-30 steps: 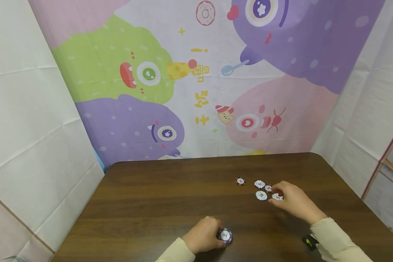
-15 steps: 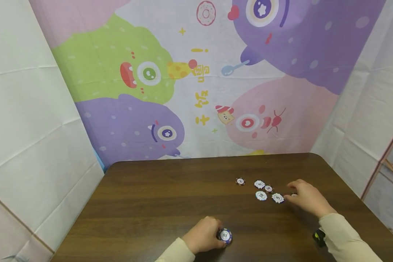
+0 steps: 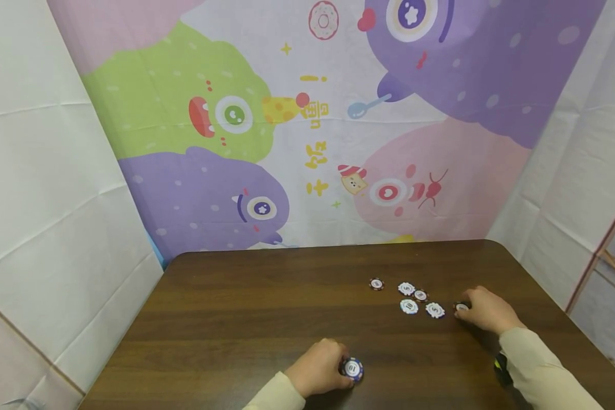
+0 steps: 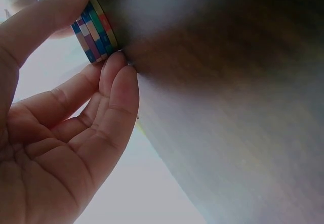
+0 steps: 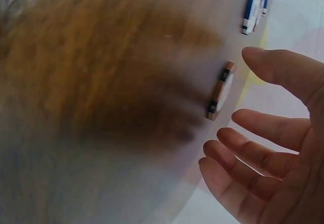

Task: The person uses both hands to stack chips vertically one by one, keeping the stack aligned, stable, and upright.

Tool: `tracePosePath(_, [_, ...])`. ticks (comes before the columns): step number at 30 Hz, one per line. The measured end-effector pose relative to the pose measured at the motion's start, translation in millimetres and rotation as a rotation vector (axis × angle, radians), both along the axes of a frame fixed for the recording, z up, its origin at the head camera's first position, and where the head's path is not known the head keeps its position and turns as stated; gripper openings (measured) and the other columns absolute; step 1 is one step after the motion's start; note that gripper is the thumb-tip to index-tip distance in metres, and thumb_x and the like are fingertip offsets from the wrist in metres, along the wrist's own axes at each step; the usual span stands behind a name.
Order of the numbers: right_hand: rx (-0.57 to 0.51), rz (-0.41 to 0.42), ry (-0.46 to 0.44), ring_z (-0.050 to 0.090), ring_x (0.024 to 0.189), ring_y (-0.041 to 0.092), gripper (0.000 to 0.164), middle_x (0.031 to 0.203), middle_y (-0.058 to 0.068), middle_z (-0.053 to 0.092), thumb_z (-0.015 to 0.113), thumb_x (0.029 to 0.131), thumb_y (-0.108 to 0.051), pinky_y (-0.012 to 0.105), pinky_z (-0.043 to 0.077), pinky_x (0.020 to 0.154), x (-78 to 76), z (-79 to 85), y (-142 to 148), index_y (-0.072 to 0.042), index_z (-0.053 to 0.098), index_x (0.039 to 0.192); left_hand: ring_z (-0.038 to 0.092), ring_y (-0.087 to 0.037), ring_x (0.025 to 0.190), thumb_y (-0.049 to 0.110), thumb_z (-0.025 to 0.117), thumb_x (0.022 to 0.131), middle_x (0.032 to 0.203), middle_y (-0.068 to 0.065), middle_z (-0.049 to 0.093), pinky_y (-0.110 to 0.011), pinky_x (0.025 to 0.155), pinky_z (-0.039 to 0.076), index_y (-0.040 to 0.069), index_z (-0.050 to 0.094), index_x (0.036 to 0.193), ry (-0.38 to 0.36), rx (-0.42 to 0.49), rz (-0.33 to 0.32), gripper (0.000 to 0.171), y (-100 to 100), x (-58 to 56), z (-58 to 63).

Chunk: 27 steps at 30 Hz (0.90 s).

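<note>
Brown and black at its rim, a single chip [image 5: 220, 91] is shown on the table [image 3: 236, 319], within the space between the thumb and fingertips of the right hand [image 3: 488, 310]. In the right wrist view, gaps are left between chip and digits, and the fingers are spread and relaxed; the right grip is thus read as released, with nothing held. By contrast, a chip stack [image 3: 352, 369], topped by a blue-rimmed piece marked 10, is pinched between the thumb and fingers of the left hand [image 3: 320, 367], well apart from the right. Compared with the head view one second earlier, the right hand has been shifted off a white chip [image 3: 434, 310] marked 5, now left uncovered just left of the right fingertips; the left grip is unchanged. By this shift, the brown-and-black chip is judged to have become the piece attended to, though a hold on it is not yet secured. Farther left of those fingertips, a pale blue chip [image 3: 409, 306], a second white chip [image 3: 406, 288] and a dark chip [image 3: 420, 295] are grouped; an outlying dark chip [image 3: 376, 283] is placed farthest from the right grip.
</note>
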State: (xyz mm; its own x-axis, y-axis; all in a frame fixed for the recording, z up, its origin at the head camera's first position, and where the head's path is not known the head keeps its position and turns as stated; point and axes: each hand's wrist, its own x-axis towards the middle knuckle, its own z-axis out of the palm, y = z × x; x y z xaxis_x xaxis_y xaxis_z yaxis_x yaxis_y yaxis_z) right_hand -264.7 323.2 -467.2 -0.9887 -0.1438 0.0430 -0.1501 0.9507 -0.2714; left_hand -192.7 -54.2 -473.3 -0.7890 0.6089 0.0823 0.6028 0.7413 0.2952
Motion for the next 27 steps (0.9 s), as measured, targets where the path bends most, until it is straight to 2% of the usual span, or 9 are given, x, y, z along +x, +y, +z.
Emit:
tracePosePath(10, [0.017,-0.002,-0.023,0.057,0.084,0.031,0.038,0.095,0.019,0.059,0.069,0.074,-0.027,0.047,0.045,0.068,-4.0,-4.7,0.7,0.003,0.064,0.097,0.045,-0.001,0.061,0.03,0.079,0.061,0.064,0.013,0.054,-0.017,0.058,0.037,0.015,0.065,0.073,0.003,-0.013,-0.001,0.024,0.0,0.3,1.5])
tracePosePath(17, [0.007,0.024,-0.037,0.043,0.062,0.016,0.015,0.072,0.002,0.054,0.067,0.075,-0.023,0.033,0.035,0.054,-5.1,-2.4,-0.3,-0.01,0.061,0.073,0.044,-0.001,0.06,0.03,0.08,0.061,0.063,0.013,0.053,-0.017,0.057,0.036,0.016,0.065,0.071,0.003,-0.011,-0.003,0.023,0.6,0.2,1.4])
tracePosePath(27, [-0.022,0.016,-0.041,0.037,0.053,0.013,0.024,0.058,-0.004,0.041,0.066,0.076,-0.022,0.029,0.028,0.048,-6.0,-5.9,1.5,-0.014,0.049,0.06,0.042,0.0,0.057,0.029,0.08,0.062,0.062,0.014,0.052,-0.017,0.054,0.035,0.015,0.063,0.07,-0.008,0.009,-0.018,0.023,0.2,-1.4,0.4])
